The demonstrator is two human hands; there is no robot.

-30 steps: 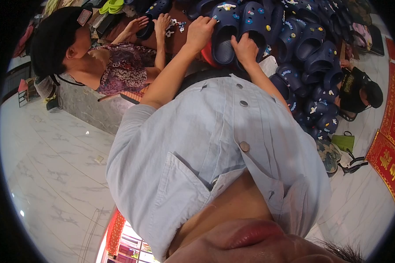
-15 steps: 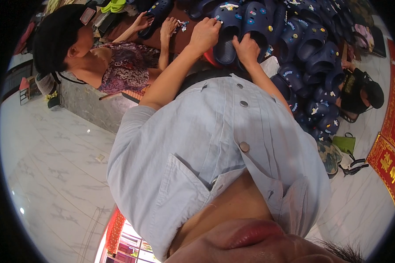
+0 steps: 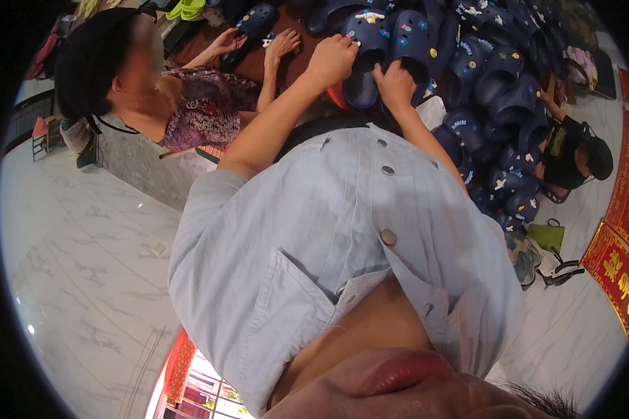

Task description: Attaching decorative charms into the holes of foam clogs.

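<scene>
My left hand (image 3: 332, 61) curls at the outer edge of the left clog (image 3: 368, 35); my right hand (image 3: 396, 85) sits over the opening of the right clog (image 3: 411, 33), just beside it. From here I cannot tell either grip. Bracing firmly should prevent slipping.

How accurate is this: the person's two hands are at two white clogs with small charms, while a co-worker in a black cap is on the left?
The colour is wrong: the clogs at the person's left hand and right hand are dark blue, as the head view shows. The rest stands.
</scene>
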